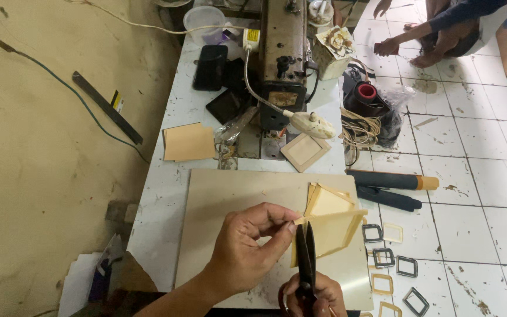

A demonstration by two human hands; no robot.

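Between left hand (247,249) fingertips, tan piece (330,232), scissors (306,264) just below

A single head-worn camera looks steeply down and forward from above the person's own hands, which sit close to the lens at the lower centre of the frame: the left hand (247,249) pinches a tan square piece (330,229), and the right hand (315,296), cut by the bottom edge, holds black scissors (306,258). Beyond the grip the view runs up the white work table (165,194) to the sewing machine (283,58) near the top edge. Left of the grip lies a bare wall, right of it the tiled floor (477,176); no second view overlaps.
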